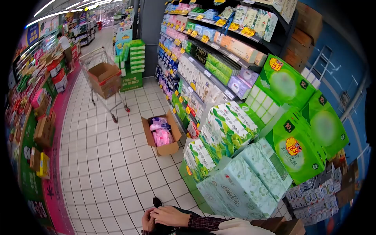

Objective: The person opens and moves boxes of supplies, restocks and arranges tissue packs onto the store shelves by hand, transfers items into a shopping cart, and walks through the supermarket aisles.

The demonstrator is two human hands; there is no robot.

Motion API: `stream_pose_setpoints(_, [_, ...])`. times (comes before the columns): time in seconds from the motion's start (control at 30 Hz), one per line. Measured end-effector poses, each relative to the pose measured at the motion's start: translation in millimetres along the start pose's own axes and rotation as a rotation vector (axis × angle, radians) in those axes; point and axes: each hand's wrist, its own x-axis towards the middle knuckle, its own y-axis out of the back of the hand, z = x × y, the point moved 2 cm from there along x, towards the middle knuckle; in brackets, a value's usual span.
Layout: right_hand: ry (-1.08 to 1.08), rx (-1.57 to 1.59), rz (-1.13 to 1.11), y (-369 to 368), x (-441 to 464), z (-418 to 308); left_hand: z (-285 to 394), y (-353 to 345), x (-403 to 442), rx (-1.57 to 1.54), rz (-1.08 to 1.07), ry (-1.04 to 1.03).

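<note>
Two bare hands (169, 216) meet with curled fingers, anything gripped between them impossible to tell, near pale-green, leaf-patterned wrapped packs (231, 190) stacked to the right, which could shift or topple if the dark plaid sleeve (205, 222) knocks their near edge.

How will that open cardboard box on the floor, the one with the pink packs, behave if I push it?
The cardboard box will probably slide rather than tip, since it sits flat on smooth-looking floor tiles. Its open flaps would likely bend if you pushed on them. The pink packs look soft and loosely piled, so they may shift.
</note>
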Motion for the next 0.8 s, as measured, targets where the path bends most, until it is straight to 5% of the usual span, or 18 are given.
stream_pose_setpoints(0.23, [-0.173, -0.199, 0.108, 75.2, 93.3, 75.9, 68.9, 81.5, 159.9, 0.083, 0.004, -0.037])
stream_pose_setpoints(0.33, [-0.078, -0.259, 0.548, 97.4, 102.2, 96.7, 66.6, 109.2, 221.9, -0.036, 0.027, -0.045])
stream_pose_setpoints(0.4, [-0.222, -0.283, 0.567, 105.2, 101.6, 109.9, 55.4, 117.5, 262.5, -0.046, 0.061, -0.009])
stream_pose_setpoints(0.57, [-0.447, -0.351, 0.773, 70.1, 99.8, 162.0, 77.4, 82.4, 346.9, 0.175, -0.354, 0.088])
stream_pose_setpoints(0.63, [-0.719, -0.249, 0.603, 66.9, 104.4, 164.2, 87.3, 59.2, 377.1, 0.309, -0.528, 0.030])
stream_pose_setpoints(0.77, [-0.748, -0.308, 0.770, 54.5, 139.9, 187.8, 127.3, 14.3, 419.6, 0.365, -0.768, -0.025])
stream_pose_setpoints(0.8, [-0.879, -0.188, 0.669, 67.3, 156.6, 181.9, 148.8, 3.8, 423.3, 0.357, -0.848, -0.049])
